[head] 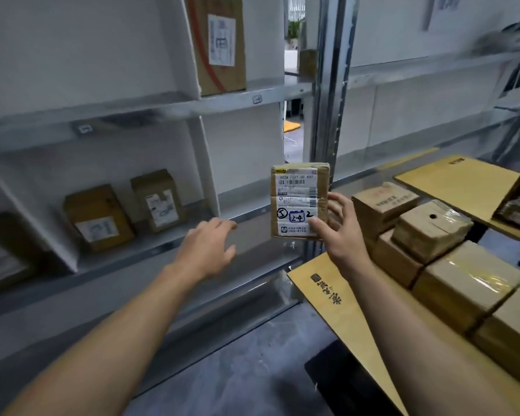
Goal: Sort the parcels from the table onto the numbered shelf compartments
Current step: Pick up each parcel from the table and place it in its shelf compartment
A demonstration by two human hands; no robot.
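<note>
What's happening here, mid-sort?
A person is sorting parcels by hand. The right hand holds a small taped parcel upright by its lower right edge, with the label and its handwritten marks facing the camera. The left hand is open and empty, stretched toward the shelf. Two boxes stand in a lower compartment. Several more parcels sit on the table at right.

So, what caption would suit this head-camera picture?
A labelled parcel held up in the right hand, left hand open, shelf behind.
</note>
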